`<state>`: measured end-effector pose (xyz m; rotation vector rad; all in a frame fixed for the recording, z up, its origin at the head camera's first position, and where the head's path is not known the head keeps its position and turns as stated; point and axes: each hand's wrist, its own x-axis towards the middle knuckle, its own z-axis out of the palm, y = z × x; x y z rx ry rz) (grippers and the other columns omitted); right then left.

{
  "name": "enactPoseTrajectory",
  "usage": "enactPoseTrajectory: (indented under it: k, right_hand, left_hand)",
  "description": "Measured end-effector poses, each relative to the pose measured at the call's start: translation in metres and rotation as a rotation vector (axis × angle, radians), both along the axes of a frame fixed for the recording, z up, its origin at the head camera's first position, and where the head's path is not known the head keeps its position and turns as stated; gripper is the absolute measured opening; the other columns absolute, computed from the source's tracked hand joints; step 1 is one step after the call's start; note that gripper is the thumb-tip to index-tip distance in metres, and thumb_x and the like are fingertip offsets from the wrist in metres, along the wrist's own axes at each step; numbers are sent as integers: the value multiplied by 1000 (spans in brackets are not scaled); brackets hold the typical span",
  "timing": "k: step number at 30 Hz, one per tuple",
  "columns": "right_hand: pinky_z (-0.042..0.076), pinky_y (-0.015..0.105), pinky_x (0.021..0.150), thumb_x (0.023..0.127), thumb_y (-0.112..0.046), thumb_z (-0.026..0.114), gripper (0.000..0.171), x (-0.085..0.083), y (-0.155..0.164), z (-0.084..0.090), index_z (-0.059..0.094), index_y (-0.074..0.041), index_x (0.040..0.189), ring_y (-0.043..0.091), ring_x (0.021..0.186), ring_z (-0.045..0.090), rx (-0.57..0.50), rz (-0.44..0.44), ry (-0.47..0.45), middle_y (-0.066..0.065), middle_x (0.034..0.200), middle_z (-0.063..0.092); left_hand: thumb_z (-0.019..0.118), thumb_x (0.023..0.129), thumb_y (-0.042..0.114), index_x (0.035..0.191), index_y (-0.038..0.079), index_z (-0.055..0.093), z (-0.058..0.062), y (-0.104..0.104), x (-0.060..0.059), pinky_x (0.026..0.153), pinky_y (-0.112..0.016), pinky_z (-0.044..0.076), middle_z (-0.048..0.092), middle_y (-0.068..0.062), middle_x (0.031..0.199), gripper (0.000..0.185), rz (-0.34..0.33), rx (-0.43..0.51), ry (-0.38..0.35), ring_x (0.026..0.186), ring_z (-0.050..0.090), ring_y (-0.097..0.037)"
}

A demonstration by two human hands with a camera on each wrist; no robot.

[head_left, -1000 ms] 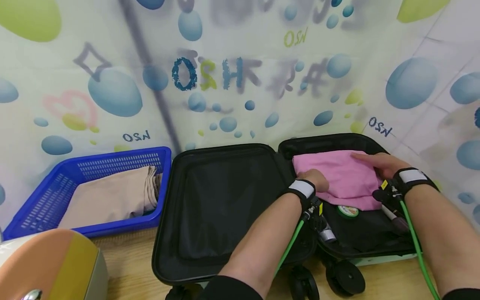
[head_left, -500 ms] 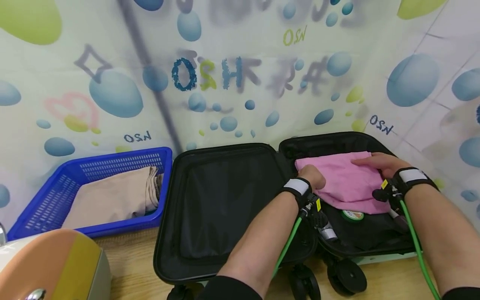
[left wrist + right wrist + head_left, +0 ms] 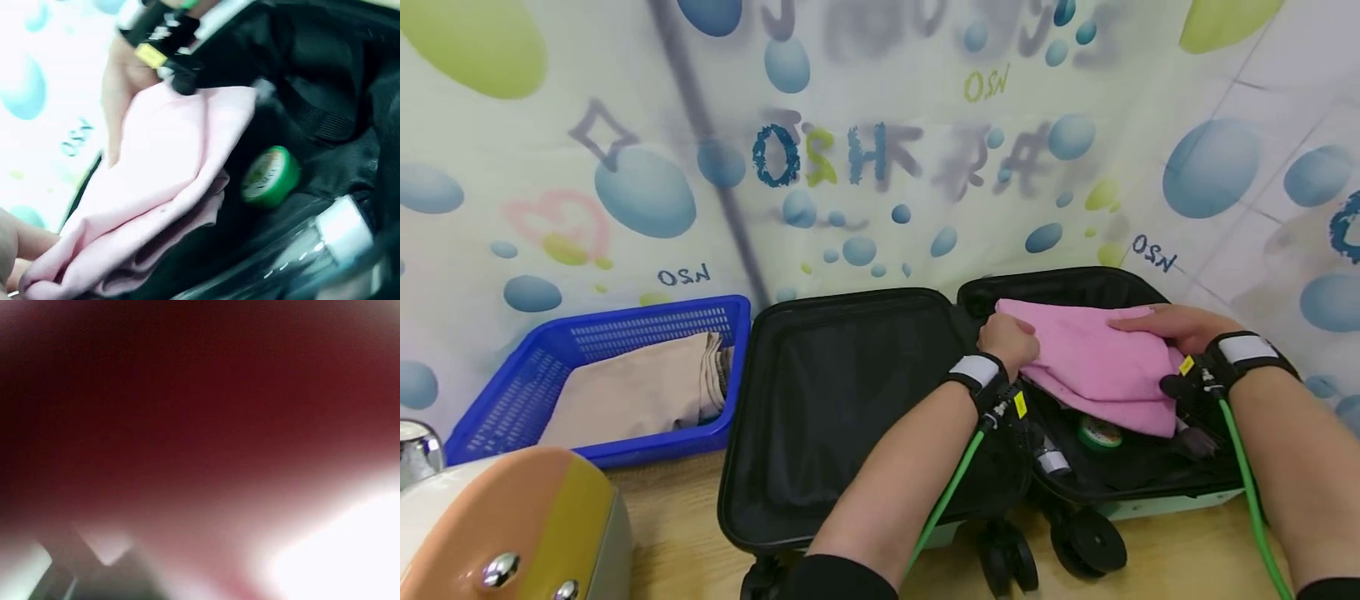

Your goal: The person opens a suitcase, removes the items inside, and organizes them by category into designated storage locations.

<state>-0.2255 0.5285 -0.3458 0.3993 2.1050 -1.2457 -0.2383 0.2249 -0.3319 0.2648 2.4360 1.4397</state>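
Pink cloth (image 3: 1093,362): folded, in the right half of the open black suitcase (image 3: 850,417), at about 2 o'clock from the blue basket (image 3: 512,392).
Left hand (image 3: 1007,342): fingers curl on the cloth's left edge, at its 9 o'clock side.
Right hand (image 3: 1180,327): lies on top, fingers fairly straight, pressing.
Change: the near edge is now raised compared with a second ago; the green-lidded jar (image 3: 270,178) shows more.
Meaning: I judge the cloth is being shifted, not yet settled.

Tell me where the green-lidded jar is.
In the head view, the green-lidded jar lies in the suitcase's right half, just under the pink cloth's near edge, between both wrists.
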Motion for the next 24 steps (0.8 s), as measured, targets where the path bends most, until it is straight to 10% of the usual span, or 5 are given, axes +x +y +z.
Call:
enactPoseTrajectory:
  k: [8, 24]
  right_hand:
    - [55, 29, 83, 101, -51, 46, 53, -33, -66, 40, 40, -14, 139, 8, 93, 65, 40, 36, 161, -8, 100, 63]
    - [56, 25, 83, 95, -25, 67, 56, -121, -276, 85, 43, 1, 138, 12, 94, 64, -209, 164, 380, 1, 110, 63]
  left_hand:
    - [64, 84, -8, 115, 1, 72, 33, -82, -32, 44, -21, 35, 61, -14, 121, 34, 27, 288, -135, 51, 35, -11]
    - [50, 85, -12, 133, 3, 62, 79, -290, -93, 44, -18, 30, 47, -19, 138, 51, 132, 90, -14, 47, 29, -8]
